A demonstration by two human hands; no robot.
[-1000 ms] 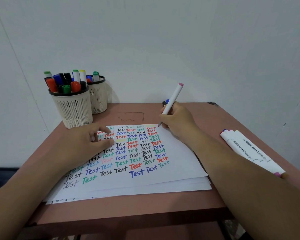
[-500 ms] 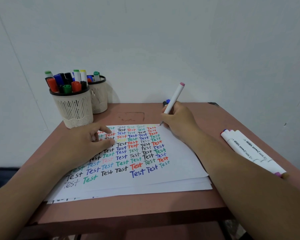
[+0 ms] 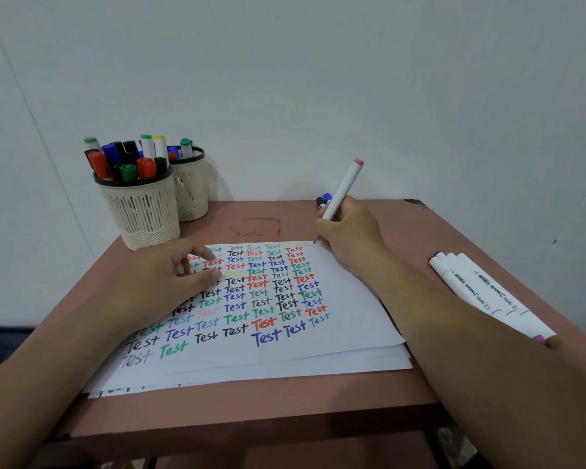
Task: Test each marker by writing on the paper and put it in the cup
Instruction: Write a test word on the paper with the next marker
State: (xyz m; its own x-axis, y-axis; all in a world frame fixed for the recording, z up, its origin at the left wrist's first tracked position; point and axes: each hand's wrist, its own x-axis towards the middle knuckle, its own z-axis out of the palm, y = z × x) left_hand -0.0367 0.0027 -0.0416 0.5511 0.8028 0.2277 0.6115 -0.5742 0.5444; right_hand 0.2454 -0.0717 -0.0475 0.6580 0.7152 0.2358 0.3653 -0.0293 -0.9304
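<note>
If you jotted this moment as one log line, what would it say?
step: testing marker | right hand: grips pink-capped marker, tip at paper's top edge | left hand: rests on paper | cup: full of markers

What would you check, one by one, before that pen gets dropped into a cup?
1. Marker gripped firmly: ok. The right hand holds the white marker.
2. Test mark made: cannot tell. The tip sits at the paper's top right corner, and the writing there is too faint to judge.
3. Paper steadied: ok. The left hand rests flat on it.
4. Cap back on the writing tip: not ok, it is bare.
5. Room in the front cup: cannot tell, it looks crowded.
6. More markers waiting: ok. The spare markers lie on the right.
</note>
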